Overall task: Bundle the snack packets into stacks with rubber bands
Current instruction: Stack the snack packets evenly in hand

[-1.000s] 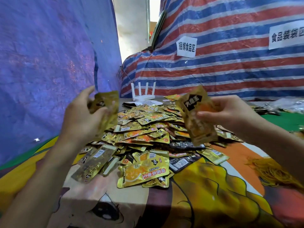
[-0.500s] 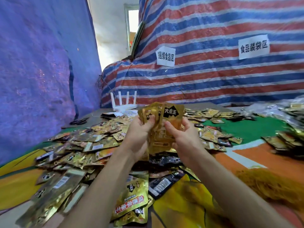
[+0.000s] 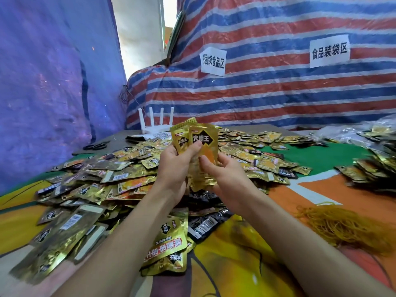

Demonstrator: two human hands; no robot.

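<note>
Fingers of left hand (image 3: 174, 168) and right hand (image 3: 225, 175) are pinching shiny gold foil snack packets (image 3: 202, 144) upright above the loose packet heap (image 3: 128, 174). Edges are likely needing squaring flush before fetching the tangled yellow rubber bands (image 3: 342, 226) lying at right.

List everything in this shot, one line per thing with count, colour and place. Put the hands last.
held packets: at least two, gold, upright between both hands
loose packets: too many to count, gold with some black, heaped across the table
side heap of packets: many, gold, right edge
rubber bands: a tangle, yellow-orange, near right
router: one, white, far side behind the pile
scissors: one pair, black, far left
paper signs: two, white, on the striped tarp
striped tarp: one, red, blue and white, behind
blue tarp: one, left
table cover: one, orange, green and yellow
left hand: grips held packets
right hand: pinches held packets
</note>
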